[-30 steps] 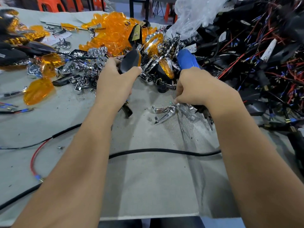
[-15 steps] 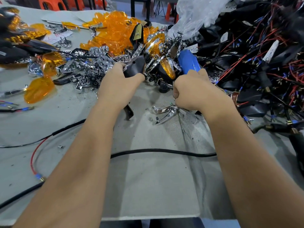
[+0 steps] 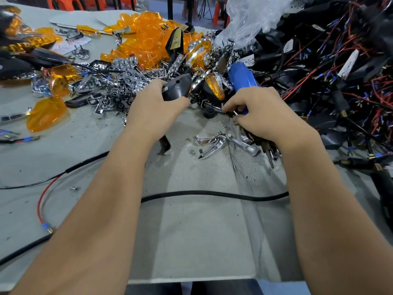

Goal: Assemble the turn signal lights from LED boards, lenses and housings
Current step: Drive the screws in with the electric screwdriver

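A grey, dust-flecked worktable fills the view, with orange plastic stools at the far edge and clutter across its back half. A heap of translucent amber lenses lies at the far centre, and just in front of it a spread of chromed reflector pieces. To the right, a large tangle of black housings with red and black leads rises against crumpled clear plastic wrap.

The left hand is closed around a black, teardrop-shaped plastic housing, thumb on its near side and fingers wrapped behind, holding it lifted just in front of the chrome pile. The right hand is curled tight, thumb and forefinger pinched narrowly on a thin black lead near the table surface; its remaining fingers close around the handle of a blue-bodied tool, whose barrel sticks up past the knuckles.

Between the wrists, loose chromed metal brackets lie flat on the table. A thick black cable runs across under both forearms, and a red wire with a blue crimp end curls at the left.
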{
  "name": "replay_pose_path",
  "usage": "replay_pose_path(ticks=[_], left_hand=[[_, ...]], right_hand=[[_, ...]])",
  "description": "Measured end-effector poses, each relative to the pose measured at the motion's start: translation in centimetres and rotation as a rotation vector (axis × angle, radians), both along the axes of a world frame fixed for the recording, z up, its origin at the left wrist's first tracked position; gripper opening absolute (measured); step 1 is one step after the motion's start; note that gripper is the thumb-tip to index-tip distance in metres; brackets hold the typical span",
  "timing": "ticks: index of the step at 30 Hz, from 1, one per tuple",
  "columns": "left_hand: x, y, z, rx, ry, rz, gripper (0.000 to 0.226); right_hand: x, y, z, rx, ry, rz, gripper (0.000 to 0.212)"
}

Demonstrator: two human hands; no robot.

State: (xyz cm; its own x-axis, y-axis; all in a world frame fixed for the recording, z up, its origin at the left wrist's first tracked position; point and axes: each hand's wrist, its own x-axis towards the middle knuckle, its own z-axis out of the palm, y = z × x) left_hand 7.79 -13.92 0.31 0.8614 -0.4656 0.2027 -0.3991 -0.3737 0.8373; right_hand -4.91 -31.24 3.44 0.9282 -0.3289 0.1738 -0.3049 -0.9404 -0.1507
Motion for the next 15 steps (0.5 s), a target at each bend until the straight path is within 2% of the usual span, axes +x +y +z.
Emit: replay_pose_path(ticks=[3,7,15], left_hand=[[-0.1,0.0,-0.1,0.011,0.001,-0.003,0.029],[-0.1,-0.1,-0.1,0.034,-0.021,-0.006,0.028],[-0.1,0.0,0.0,0.047,-0.026,-0.015,0.028]], right_hand=[[0.2,0.7,-0.4,-0.11,0.085,0.061,0.034],[1.3,1.4,-0.9,-0.196,0.104,0.052,0.03],[1.1,1.5,-1.1,-0.167,0.031,0.034,0.022]])
